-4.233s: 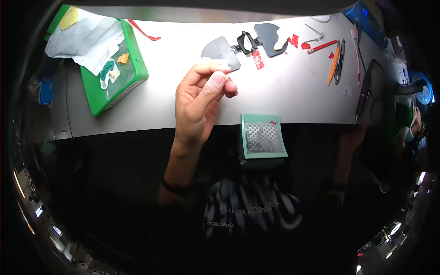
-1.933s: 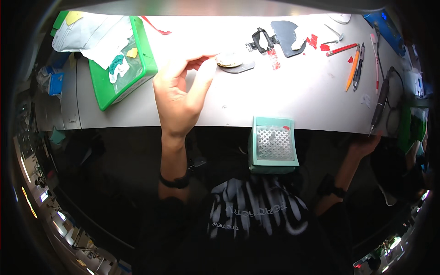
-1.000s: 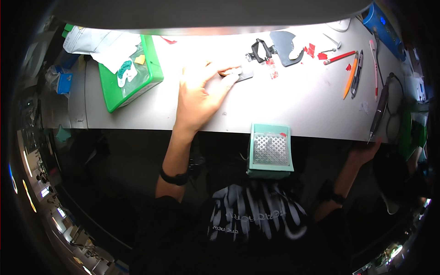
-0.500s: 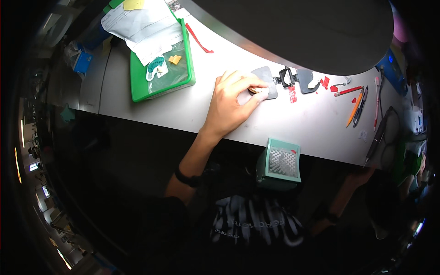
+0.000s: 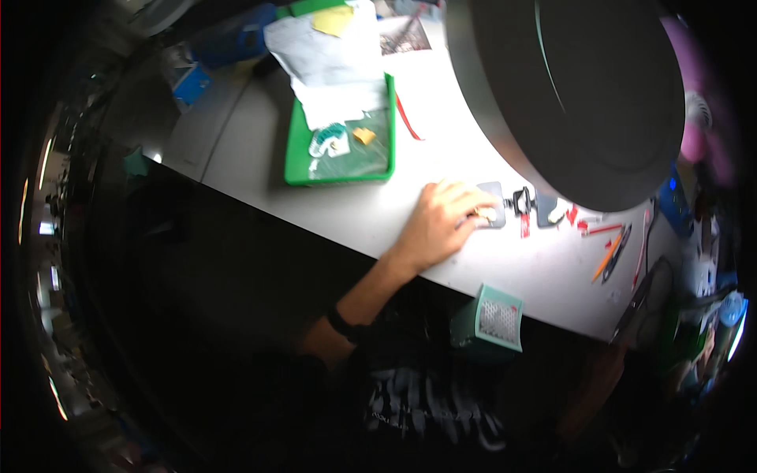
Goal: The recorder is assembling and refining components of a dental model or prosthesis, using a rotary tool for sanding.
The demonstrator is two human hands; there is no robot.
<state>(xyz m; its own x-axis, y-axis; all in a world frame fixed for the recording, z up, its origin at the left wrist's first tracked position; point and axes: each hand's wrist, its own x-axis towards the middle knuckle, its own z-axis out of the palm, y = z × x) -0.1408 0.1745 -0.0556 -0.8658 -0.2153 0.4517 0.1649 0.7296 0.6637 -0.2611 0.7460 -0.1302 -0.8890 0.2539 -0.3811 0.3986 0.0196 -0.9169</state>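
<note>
My left hand (image 5: 445,221) is bent over the bench with thumb and fingers closed on a small pale dental cast (image 5: 485,214). The cast sits at the left grey plate (image 5: 493,193) of a hinged articulator; whether it touches the plate I cannot tell. A black hinge (image 5: 521,201) joins this plate to a second one, where another whitish cast (image 5: 558,211) lies. Red wax scraps (image 5: 572,215) are scattered beside it. My right hand (image 5: 613,356) is dim and blurred below the bench's front edge, close to a dark pen-like tool (image 5: 631,309); its fingers do not show clearly.
A green tray (image 5: 292,162) holds papers, a teal-and-white dental piece and a yellow bit. A large dark lamp head (image 5: 583,94) hangs over the far right. An orange pencil (image 5: 606,262) and pens lie right. A mint-green box with a perforated top (image 5: 500,319) stands at the front edge.
The whole view has swung, so the bench things appear further right and lower. My left hand keeps its hold on the cast at the plate. My right hand has become darker and blurred.
</note>
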